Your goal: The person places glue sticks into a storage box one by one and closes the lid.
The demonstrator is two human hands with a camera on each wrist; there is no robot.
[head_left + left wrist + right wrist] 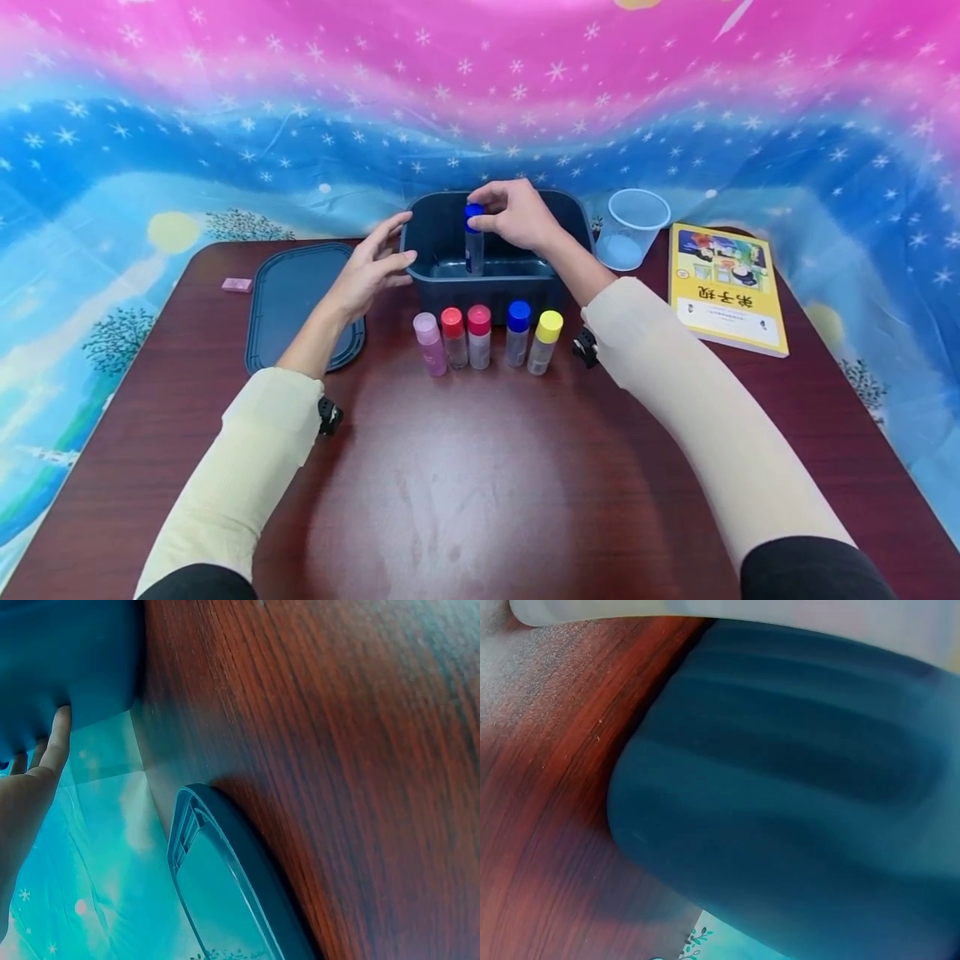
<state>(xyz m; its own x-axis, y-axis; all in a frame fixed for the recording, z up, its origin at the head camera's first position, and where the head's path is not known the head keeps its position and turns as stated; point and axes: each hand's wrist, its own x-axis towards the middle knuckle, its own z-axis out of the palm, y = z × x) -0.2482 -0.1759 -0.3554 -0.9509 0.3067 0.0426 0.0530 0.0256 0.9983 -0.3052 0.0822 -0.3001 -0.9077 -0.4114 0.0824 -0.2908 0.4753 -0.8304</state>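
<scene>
My right hand (519, 215) is over the dark open bin (487, 292), pinching a small clear bottle with a blue cap (474, 242) by its cap. This bottle hangs upright inside the bin, its lower end near the bin's floor. At the bin's left end, my left hand (367, 271) touches the rim and outer wall with extended fingers (56, 742). In front of the bin stand several similar bottles: a pink one (430, 346), a red-capped one (454, 337), a dark-red-capped one (479, 337), another blue-capped one (517, 335) and a yellow-capped one (545, 343).
The bin's dark lid (300, 300) lies at left, with a small pink block (237, 285) beside it. A clear plastic cup (626, 237) stands right of the bin. Farther right lies a yellow book (726, 287). A patterned cloth (480, 100) hangs behind the table (450, 483).
</scene>
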